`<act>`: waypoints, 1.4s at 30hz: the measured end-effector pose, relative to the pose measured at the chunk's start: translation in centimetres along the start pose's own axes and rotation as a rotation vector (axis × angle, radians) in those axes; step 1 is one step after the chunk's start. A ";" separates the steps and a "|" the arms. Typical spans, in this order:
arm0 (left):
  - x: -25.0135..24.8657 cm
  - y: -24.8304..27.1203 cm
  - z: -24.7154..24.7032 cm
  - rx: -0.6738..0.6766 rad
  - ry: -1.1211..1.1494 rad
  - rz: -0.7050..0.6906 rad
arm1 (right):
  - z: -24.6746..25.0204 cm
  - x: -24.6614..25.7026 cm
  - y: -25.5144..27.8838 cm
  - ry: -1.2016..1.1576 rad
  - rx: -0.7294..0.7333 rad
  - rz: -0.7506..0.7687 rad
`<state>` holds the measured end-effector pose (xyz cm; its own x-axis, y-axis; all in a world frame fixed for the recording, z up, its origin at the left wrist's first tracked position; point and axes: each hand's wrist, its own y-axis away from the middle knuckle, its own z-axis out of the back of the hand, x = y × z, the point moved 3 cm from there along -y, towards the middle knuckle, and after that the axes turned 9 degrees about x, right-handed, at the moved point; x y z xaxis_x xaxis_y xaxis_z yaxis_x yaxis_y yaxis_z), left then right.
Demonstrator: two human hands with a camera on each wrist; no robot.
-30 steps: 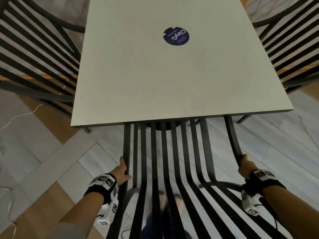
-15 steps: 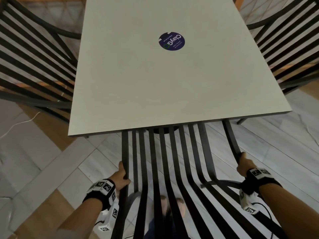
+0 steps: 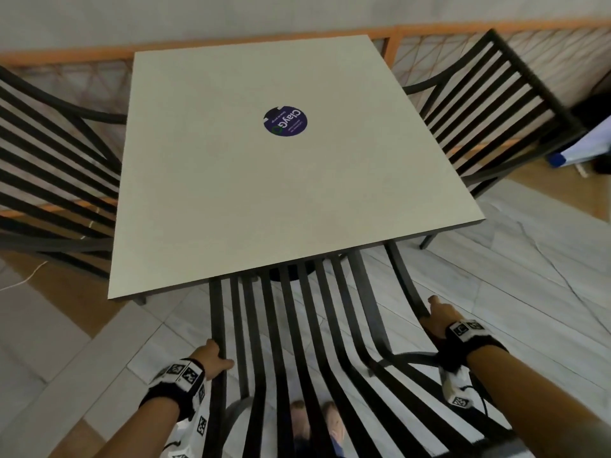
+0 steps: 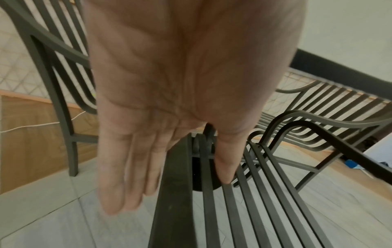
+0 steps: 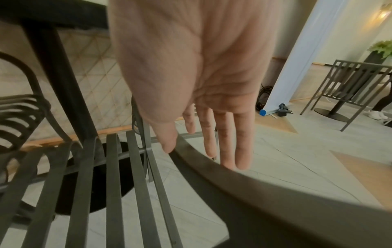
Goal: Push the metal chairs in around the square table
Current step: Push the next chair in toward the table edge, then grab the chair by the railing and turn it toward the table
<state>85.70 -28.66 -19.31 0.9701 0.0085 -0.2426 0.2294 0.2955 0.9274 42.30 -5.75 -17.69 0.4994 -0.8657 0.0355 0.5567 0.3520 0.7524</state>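
- While the near chair sits at 6 o'clock with its seat partly under the square tabletop, both hands rest on its outer bars.
- Left hand: the fingers are straight and pressed together, hanging at the bar's outer side. The thumb lies between the slats, so the bar sits between thumb and fingers.
- Right hand: the fingers are straight and a little spread, hanging past the curved bar's outer edge. The thumb touches its inner edge.
- One more chair stands at 9 o'clock and another chair at 2 o'clock, both touching or just beside the tabletop.
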 end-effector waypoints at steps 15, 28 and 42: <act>-17.6 6.7 -5.1 -0.054 -0.180 -0.323 | 10.6 -5.9 6.0 -0.171 0.003 0.176; -43.0 7.3 -15.6 -0.077 -0.120 -0.470 | 21.2 -24.8 2.5 -0.007 -0.041 0.334; -67.2 -4.0 -19.9 -0.237 0.100 -0.440 | 42.6 -25.2 -10.4 0.395 -0.578 0.438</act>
<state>18.05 -11.40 -12.41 0.7706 -0.0773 -0.6327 0.5790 0.4998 0.6441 -4.36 -2.74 1.58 0.8871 -0.4565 -0.0677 0.4572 0.8494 0.2636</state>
